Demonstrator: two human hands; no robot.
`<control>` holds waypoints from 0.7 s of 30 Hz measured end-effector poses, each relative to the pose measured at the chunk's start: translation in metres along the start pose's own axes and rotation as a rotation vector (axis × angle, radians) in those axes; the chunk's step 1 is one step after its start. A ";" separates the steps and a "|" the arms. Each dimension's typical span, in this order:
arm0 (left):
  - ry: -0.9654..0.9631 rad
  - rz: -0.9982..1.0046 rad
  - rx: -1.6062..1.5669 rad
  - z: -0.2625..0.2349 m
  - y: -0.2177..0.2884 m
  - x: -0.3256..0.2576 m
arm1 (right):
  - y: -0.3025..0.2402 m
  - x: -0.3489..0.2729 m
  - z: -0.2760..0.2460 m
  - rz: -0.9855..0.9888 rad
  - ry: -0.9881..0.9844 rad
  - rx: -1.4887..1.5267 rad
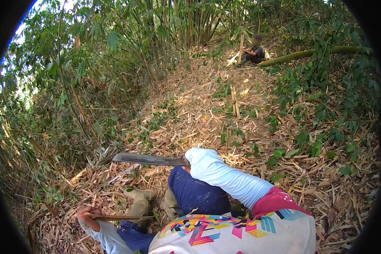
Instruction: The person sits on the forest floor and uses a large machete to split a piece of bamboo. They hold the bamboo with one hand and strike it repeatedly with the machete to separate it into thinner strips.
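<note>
My left hand [90,214], at the lower left, is closed round one end of a thin bamboo strip [120,218]. The strip runs rightward across my lower leg, in front of an olive boot [140,205]. A long, dark machete blade [150,159] points left above my raised knee in blue trousers [201,192]. Its handle end is in my right hand [186,168], which is mostly hidden by the pale blue sleeve [224,171]. The blade is apart from the strip.
Dry leaves and bamboo shavings [190,114] cover the sloping ground. Two cut bamboo pieces [235,101] lie ahead. Farther up, another person [254,54] sits holding an upright bamboo piece [241,44], beside a mossy log [292,56]. Bamboo clumps [194,21] and green plants [326,93] surround the slope.
</note>
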State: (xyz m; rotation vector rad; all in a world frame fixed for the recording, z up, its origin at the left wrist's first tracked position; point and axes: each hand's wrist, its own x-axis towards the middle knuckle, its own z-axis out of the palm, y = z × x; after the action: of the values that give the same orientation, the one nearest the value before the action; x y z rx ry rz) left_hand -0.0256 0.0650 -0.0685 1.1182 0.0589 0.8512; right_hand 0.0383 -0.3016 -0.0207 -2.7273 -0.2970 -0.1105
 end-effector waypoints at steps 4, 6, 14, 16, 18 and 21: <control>-0.218 0.116 -0.020 -0.016 -0.012 -0.001 | 0.001 0.001 0.003 0.001 0.006 -0.004; -0.212 0.116 0.038 -0.026 -0.027 -0.009 | 0.000 0.001 0.000 0.024 -0.016 -0.024; -0.291 -0.248 0.229 -0.098 -0.084 -0.040 | -0.003 0.001 -0.001 0.040 -0.051 -0.008; -0.307 -0.250 0.256 -0.107 -0.091 -0.047 | -0.007 0.000 -0.004 0.044 -0.045 -0.002; -0.262 -0.272 0.275 -0.116 -0.095 -0.051 | -0.009 0.000 -0.005 0.046 -0.044 -0.005; -0.198 -0.305 0.265 -0.123 -0.102 -0.053 | -0.009 0.002 -0.003 0.048 -0.048 -0.020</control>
State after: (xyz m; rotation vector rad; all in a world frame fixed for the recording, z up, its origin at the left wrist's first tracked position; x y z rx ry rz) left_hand -0.0589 0.1087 -0.2276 1.3954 0.1771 0.4663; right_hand 0.0379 -0.2948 -0.0141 -2.7580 -0.2453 -0.0348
